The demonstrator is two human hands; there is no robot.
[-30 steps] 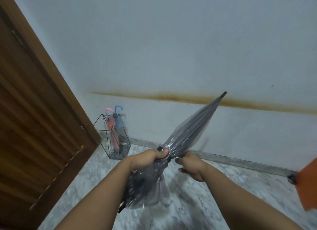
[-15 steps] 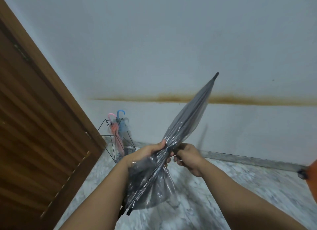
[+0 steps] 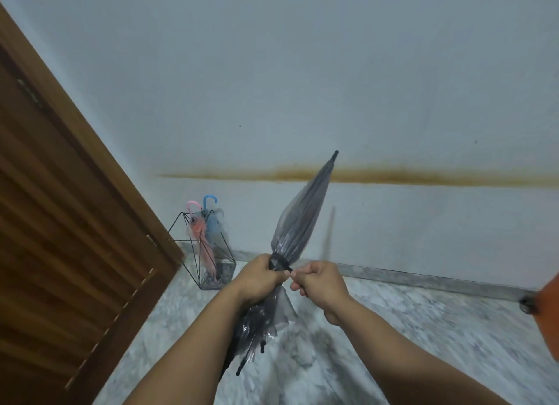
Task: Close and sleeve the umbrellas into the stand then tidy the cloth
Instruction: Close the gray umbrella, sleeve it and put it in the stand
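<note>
Both hands point(image 3: 290, 280) grip the umbrella point(image 3: 299, 223) (tip raised).

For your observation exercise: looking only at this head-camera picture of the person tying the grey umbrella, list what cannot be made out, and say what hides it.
1. Head view: the grey umbrella handle is hidden behind the left forearm.
2. The strap fastening is covered by the left hand and the right hand fingers.
3. The orange object is cut off by the right edge.
4. The stand base contents are too small and blurred.
5. No cloth is in view.
</note>
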